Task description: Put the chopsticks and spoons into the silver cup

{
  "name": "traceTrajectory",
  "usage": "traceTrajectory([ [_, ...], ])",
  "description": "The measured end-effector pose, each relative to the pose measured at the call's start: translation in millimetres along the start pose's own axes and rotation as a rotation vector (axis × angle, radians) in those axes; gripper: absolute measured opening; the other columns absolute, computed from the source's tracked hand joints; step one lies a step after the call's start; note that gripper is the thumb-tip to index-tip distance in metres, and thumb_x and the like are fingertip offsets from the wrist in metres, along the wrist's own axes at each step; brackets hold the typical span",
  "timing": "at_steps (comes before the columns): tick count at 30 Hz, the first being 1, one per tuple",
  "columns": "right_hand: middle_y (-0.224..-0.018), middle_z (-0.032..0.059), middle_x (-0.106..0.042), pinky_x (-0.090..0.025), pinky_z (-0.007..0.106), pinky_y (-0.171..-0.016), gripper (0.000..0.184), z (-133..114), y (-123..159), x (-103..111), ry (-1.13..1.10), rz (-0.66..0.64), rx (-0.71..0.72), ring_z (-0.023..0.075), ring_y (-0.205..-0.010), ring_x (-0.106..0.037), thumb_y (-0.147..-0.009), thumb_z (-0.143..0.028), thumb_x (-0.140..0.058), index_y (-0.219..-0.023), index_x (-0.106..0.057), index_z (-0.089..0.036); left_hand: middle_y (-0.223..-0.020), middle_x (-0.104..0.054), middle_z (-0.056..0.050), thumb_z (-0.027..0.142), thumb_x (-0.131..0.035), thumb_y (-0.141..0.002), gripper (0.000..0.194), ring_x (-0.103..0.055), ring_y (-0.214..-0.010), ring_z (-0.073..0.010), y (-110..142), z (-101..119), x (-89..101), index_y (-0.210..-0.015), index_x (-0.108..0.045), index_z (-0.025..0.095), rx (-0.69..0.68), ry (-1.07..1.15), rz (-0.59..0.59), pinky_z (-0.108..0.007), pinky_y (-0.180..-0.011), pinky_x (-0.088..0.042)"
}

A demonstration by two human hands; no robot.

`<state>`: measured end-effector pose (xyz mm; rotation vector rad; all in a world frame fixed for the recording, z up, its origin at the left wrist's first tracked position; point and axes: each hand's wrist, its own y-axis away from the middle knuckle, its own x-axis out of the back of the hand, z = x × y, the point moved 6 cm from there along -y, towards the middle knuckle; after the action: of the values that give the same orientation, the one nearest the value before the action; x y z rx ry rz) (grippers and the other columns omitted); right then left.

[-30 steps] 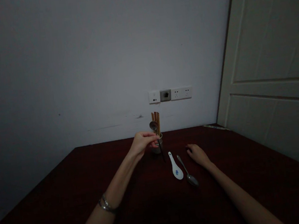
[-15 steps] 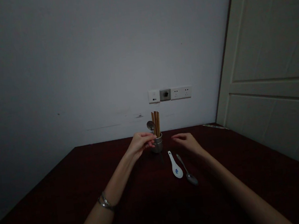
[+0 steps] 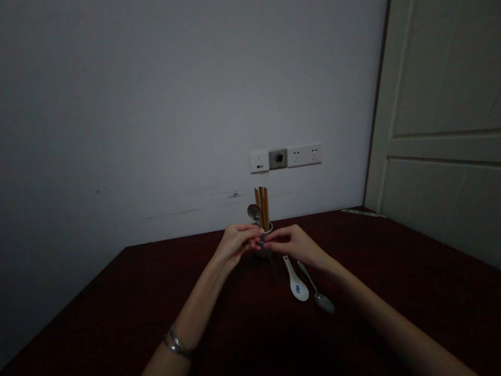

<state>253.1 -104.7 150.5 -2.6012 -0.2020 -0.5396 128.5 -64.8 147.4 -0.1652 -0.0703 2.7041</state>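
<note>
Pinched in the left hand, a metal ladle-like spoon is held bowl-up before a metal cup of chopsticks. The right hand is at its handle; whether those fingers grip it, I cannot tell. Nearby lie a white ceramic soup spoon and another metal spoon.

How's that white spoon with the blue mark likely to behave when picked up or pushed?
The white spoon looks like glazed ceramic, so it's probably stiff and might chip if dropped. Its smooth surface may feel slippery. Its broad end should discourage rolling.
</note>
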Motion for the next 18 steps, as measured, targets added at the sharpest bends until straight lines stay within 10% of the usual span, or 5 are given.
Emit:
traceTrajectory([
  [13,-0.071,0.0054,-0.068,-0.044,0.028,-0.065,0.023,-1.0,0.5,0.3,0.032,0.048,0.029,0.0156,-0.067,-0.059,-0.074,-0.033,-0.059,-0.074,-0.071,-0.013,-0.051,-0.056,0.004,0.021,-0.069,-0.065,0.039,-0.044,-0.035,-0.0047,-2.0,-0.3,-3.5,-0.099,-0.056,0.009,-0.141,-0.091,-0.106,-0.021,-0.041,-0.043],
  [18,-0.071,0.0053,-0.067,-0.043,0.026,-0.063,0.024,-3.6,1.2,1.8,0.018,0.046,0.028,0.0146,-0.065,-0.058,-0.074,-0.033,-0.059,-0.076,-0.07,-0.012,-0.053,-0.056,0.003,0.028,-0.068,-0.066,0.026,-0.043,-0.035,-0.0049,-2.0,-3.2,-3.2,-0.083,-0.06,0.01,-0.141,-0.212,-0.094,-0.021,-0.038,-0.04],
])
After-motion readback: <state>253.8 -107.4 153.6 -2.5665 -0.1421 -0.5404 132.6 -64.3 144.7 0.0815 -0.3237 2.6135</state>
